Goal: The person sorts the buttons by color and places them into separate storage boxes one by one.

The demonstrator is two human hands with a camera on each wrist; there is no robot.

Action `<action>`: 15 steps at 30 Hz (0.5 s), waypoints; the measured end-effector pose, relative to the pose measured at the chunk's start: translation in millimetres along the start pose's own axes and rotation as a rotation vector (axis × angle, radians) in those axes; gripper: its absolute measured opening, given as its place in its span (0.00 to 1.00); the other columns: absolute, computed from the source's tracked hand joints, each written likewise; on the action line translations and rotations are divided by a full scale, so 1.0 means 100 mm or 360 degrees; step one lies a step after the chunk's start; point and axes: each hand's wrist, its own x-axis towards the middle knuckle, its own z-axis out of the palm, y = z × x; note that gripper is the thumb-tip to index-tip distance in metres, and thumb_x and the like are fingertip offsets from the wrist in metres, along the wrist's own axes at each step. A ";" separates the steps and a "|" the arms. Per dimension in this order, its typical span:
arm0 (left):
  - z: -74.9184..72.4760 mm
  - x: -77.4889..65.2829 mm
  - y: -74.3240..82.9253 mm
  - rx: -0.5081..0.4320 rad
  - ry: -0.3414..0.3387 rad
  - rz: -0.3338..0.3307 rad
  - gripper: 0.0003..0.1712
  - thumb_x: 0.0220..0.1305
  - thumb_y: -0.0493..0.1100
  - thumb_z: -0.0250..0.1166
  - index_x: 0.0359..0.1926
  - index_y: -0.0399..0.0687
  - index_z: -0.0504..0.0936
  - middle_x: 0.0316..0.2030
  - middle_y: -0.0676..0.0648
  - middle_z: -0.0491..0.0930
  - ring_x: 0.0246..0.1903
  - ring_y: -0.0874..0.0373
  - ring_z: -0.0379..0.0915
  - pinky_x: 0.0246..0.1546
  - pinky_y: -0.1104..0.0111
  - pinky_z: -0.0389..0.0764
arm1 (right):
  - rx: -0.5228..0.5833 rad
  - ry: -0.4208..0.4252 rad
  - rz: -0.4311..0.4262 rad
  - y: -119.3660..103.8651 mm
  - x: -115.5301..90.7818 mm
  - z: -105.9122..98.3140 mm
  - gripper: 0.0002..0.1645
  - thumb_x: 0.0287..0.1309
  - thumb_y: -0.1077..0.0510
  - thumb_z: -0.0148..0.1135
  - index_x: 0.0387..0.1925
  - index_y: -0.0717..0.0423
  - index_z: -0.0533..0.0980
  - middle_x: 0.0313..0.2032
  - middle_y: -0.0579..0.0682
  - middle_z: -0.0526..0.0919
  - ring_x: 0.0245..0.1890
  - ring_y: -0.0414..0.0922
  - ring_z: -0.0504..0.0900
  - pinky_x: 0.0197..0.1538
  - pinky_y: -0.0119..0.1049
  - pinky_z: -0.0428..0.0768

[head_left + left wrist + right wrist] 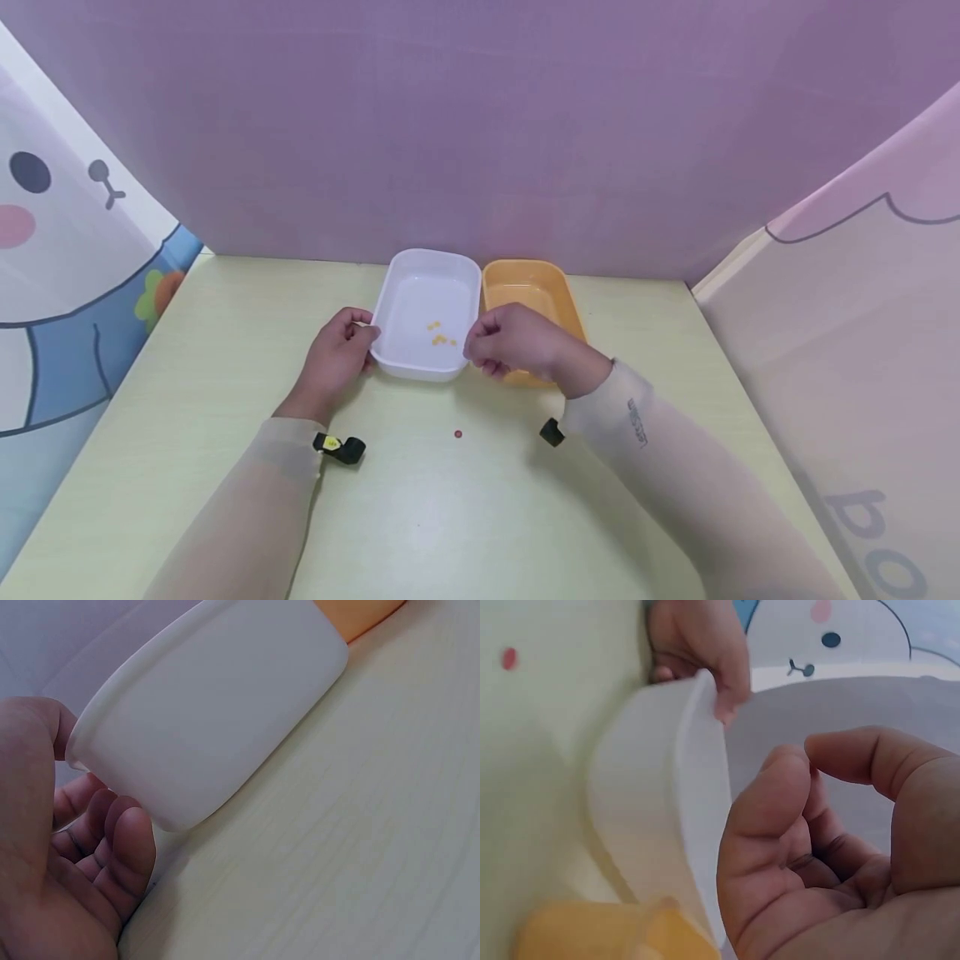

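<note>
A white tray (423,283) lies on the table with several small yellow pieces (439,339) on its floor. My left hand (339,354) grips its left rim; in the left wrist view the thumb bends over the edge and the curled fingers (133,847) sit below, against the outside wall. Over the tray's right rim, my right hand (517,340) hovers with thumb and forefinger tips together. In the right wrist view those fingertips (776,780) meet, and nothing shows between them; a tiny piece could be hidden there.
An orange tray (534,271) stands right beside the white one, partly covered by the right hand. A small red disc-like piece (458,434) lies on the table in front of the trays. Behind rises a purple backdrop (480,133), with printed cloth at both sides.
</note>
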 end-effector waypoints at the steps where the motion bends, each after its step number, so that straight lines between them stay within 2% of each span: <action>1: 0.00 0.00 0.00 0.0003 0.0002 0.0000 0.19 0.85 0.53 0.60 0.67 0.51 0.76 0.42 0.43 0.78 0.37 0.48 0.81 0.42 0.62 0.85 | -0.0017 -0.0011 -0.0008 0.03 -0.03 0.03 0.09 0.71 0.60 0.69 0.44 0.63 0.87 0.33 0.52 0.87 0.34 0.46 0.85 0.40 0.38 0.90; 8: 0.01 -0.02 0.00 0.0008 -0.0003 -0.0008 0.19 0.85 0.53 0.60 0.66 0.51 0.76 0.41 0.44 0.78 0.36 0.48 0.80 0.43 0.63 0.84 | -0.0088 -0.0065 -0.0046 0.29 -0.17 0.25 0.04 0.69 0.60 0.70 0.38 0.57 0.87 0.28 0.49 0.85 0.30 0.44 0.83 0.39 0.39 0.91; 15: 0.01 -0.02 0.02 0.0015 0.0011 0.0012 0.18 0.84 0.52 0.60 0.65 0.51 0.76 0.40 0.43 0.78 0.35 0.48 0.80 0.41 0.62 0.84 | -0.0226 -0.0089 -0.0051 0.56 -0.17 0.47 0.05 0.69 0.58 0.70 0.35 0.48 0.87 0.28 0.46 0.86 0.28 0.42 0.84 0.36 0.37 0.86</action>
